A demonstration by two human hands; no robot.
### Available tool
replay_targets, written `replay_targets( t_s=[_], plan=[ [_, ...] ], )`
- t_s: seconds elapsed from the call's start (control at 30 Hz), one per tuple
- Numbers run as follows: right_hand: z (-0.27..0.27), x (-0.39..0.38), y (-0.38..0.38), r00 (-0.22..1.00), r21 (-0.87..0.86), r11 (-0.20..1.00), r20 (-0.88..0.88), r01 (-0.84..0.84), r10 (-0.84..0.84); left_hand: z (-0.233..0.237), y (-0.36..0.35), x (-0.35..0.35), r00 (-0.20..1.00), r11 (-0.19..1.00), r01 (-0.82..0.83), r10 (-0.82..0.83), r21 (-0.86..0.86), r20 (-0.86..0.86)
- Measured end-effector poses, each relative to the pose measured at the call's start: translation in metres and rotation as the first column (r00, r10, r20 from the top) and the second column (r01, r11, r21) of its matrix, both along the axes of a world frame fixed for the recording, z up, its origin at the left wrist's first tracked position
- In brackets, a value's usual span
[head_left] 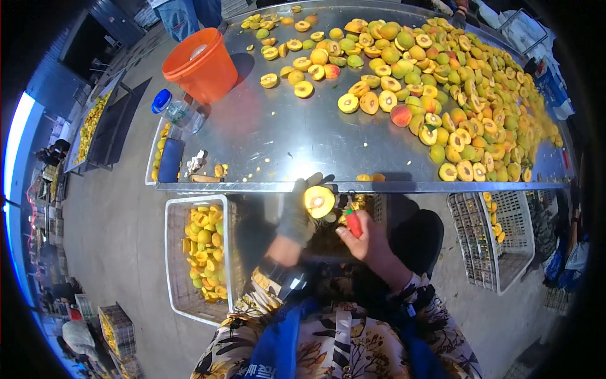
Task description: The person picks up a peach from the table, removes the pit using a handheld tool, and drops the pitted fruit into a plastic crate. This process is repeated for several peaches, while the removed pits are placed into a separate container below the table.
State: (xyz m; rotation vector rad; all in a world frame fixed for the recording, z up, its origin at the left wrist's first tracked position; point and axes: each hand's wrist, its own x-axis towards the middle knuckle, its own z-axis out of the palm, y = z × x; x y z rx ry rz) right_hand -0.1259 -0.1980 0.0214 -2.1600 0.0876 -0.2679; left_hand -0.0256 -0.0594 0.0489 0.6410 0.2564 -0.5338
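orange bucket (203, 68) and plastic bottle (178, 114) on steel table (271, 142); white crate (170, 252) below.

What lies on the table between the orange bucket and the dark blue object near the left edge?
A clear bottle with a blue cap lies between the bucket and the blue object; the head view shows it.

Bare steel table (271, 139) lies open ahead of me at centre; orange bucket (202, 63) and bottle (178, 112) block upper left, fruit heap (467, 95) fills the right

A single head-worn fisheye view looks steeply down, close above the metal table (278, 139).
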Motion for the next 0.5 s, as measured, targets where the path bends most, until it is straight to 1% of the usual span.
replay_targets(
  t_s=[0.03,0.07,0.17,0.3,0.4,0.5],
  plan=[
    [0.005,-0.003,0.009,0.999,0.045,0.999,-0.032,0.0,0.002,-0.002,-0.005,-0.001,0.998,0.995,-0.052,0.049,0.089,0.027],
    [0.023,-0.003,0.014,0.991,0.092,0.996,-0.13,-0.016,0.028,-0.003,-0.007,-0.001,0.994,0.979,-0.104,0.095,0.174,0.06],
    [0.013,-0.001,0.019,0.958,0.073,0.997,-0.284,-0.014,0.034,-0.019,-0.008,-0.002,0.999,1.0,0.002,-0.002,-0.004,0.043],
    [0.005,-0.002,0.021,0.962,0.027,1.0,-0.271,0.009,-0.002,-0.018,-0.01,-0.012,0.998,0.997,0.056,-0.055,-0.051,0.013],
    [0.006,-0.005,0.025,0.952,-0.017,1.0,-0.306,0.002,-0.007,-0.014,-0.015,-0.017,0.998,0.998,0.023,-0.026,0.055,0.065],
    [0.0,-0.009,0.029,0.95,-0.006,1.0,-0.314,-0.002,0.0,-0.013,-0.019,-0.019,0.995,0.99,-0.004,-0.01,0.144,0.098]
  ],
)
